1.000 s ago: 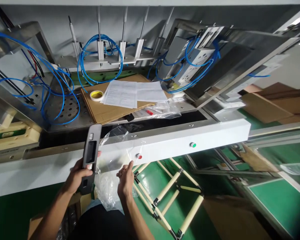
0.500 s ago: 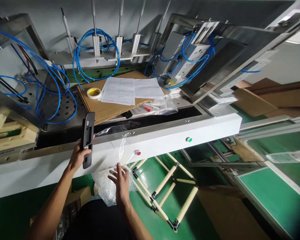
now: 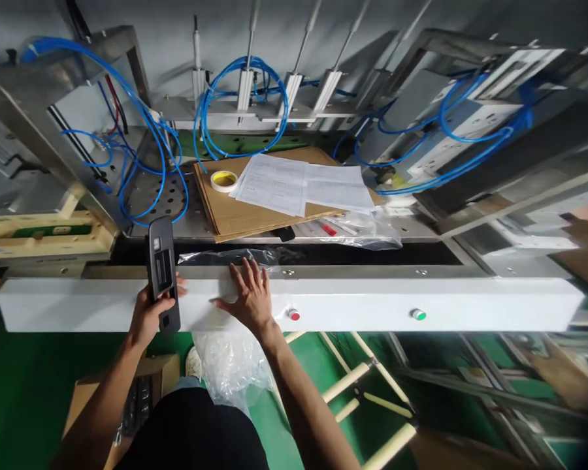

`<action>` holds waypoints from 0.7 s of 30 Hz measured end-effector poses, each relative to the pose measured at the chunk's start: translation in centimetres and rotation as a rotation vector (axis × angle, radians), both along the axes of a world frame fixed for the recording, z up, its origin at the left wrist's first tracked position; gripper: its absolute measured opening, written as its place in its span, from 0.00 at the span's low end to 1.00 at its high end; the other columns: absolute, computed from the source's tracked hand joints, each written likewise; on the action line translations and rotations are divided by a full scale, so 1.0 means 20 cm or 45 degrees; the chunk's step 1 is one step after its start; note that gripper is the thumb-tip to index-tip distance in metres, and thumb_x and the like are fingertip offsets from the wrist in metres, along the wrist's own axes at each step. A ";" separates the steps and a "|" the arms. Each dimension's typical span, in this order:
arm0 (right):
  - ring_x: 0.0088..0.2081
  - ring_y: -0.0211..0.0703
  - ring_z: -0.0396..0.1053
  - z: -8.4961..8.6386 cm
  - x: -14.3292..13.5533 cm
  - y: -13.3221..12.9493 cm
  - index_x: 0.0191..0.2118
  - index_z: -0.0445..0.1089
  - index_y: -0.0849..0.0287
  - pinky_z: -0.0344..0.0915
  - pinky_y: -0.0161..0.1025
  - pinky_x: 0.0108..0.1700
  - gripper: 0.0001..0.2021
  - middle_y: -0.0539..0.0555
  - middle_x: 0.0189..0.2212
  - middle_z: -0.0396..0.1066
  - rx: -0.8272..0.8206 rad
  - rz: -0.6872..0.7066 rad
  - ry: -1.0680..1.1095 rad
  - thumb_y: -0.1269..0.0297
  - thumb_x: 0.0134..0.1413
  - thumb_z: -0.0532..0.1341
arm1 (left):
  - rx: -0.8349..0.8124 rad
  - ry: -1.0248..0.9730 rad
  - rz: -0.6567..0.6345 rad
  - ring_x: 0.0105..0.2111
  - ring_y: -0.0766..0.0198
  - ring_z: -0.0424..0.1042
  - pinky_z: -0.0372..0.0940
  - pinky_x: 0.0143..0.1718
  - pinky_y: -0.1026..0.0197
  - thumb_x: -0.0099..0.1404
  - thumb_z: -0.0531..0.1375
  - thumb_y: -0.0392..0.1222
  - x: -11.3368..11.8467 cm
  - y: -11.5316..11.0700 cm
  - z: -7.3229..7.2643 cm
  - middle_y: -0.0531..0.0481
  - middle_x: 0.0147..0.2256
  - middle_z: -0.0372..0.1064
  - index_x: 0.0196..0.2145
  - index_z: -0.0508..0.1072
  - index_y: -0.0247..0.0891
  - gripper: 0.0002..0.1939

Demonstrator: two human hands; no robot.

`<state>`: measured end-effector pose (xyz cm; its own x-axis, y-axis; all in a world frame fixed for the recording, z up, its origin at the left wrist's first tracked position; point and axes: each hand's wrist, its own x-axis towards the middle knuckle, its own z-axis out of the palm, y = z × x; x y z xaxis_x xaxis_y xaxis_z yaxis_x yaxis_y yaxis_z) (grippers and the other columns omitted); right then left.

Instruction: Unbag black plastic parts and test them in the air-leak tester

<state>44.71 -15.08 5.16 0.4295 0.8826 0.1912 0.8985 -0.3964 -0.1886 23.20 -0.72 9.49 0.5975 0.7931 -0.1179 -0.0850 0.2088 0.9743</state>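
**Head view: one hand grips a grey panel, the other lies flat on a clear bag**

Head camera looks down past a dark lap to a brown cardboard box (image 3: 142, 398) on the green floor at lower left, with dark parts showing in its opening. A bundle of clear crinkled plastic bags (image 3: 230, 365) hangs just beside it, below the machine's front edge.

Above that, the left hand (image 3: 149, 316) is wrapped around the lower end of a long dark grey plastic switch panel (image 3: 161, 271), holding it upright against the long white metal front rail (image 3: 421, 297) of the machine. The right hand (image 3: 249, 297) has its fingers spread wide and rests palm down on the rail, its fingertips on a clear plastic bag (image 3: 225, 258) that lies across the rail's top edge and the dark slot behind it. It grips nothing. A small red round button (image 3: 294, 315) sits on the rail just right of that hand, and a green round button (image 3: 417, 314) sits well farther right.

Beyond the slot, a flat brown cardboard sheet (image 3: 245, 209) lies on the perforated metal bed, carrying white printed paper sheets (image 3: 301, 186) and a yellow-cored roll of tape (image 3: 224, 180). Blue coiled air hoses (image 3: 240, 111) loop around the upright cylinders at the back.
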 end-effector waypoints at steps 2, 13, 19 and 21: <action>0.73 0.71 0.51 -0.02 0.02 0.02 0.73 0.58 0.59 0.46 0.67 0.72 0.49 0.70 0.73 0.55 0.009 -0.011 -0.002 0.32 0.55 0.64 | -0.021 0.091 0.018 0.42 0.49 0.79 0.68 0.49 0.52 0.54 0.66 0.41 -0.14 -0.06 -0.01 0.43 0.44 0.81 0.39 0.82 0.36 0.15; 0.73 0.70 0.51 -0.03 0.03 -0.06 0.72 0.57 0.63 0.50 0.69 0.70 0.42 0.71 0.71 0.58 0.224 0.095 -0.112 0.36 0.64 0.58 | -0.162 0.540 -0.021 0.30 0.58 0.72 0.64 0.34 0.59 0.55 0.66 0.43 -0.34 -0.27 0.00 0.49 0.29 0.76 0.38 0.81 0.39 0.12; 0.68 0.61 0.62 0.22 -0.16 -0.03 0.66 0.66 0.50 0.56 0.63 0.69 0.24 0.62 0.62 0.71 0.563 0.450 -0.169 0.59 0.67 0.63 | -0.665 0.102 -0.269 0.22 0.59 0.73 0.64 0.24 0.59 0.53 0.63 0.43 -0.28 -0.33 0.11 0.44 0.33 0.79 0.41 0.82 0.35 0.17; 0.67 0.59 0.62 0.31 -0.24 0.01 0.65 0.68 0.46 0.54 0.62 0.70 0.22 0.57 0.60 0.74 0.528 0.869 -0.210 0.65 0.67 0.61 | -0.678 0.132 -0.421 0.21 0.59 0.73 0.64 0.23 0.59 0.53 0.63 0.39 -0.29 -0.33 0.15 0.45 0.29 0.78 0.37 0.82 0.37 0.13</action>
<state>39.86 -14.94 11.43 -0.2396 0.7831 0.5739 0.9460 0.3213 -0.0436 17.40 -7.29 12.52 0.7652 0.3855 -0.5157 0.1563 0.6659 0.7295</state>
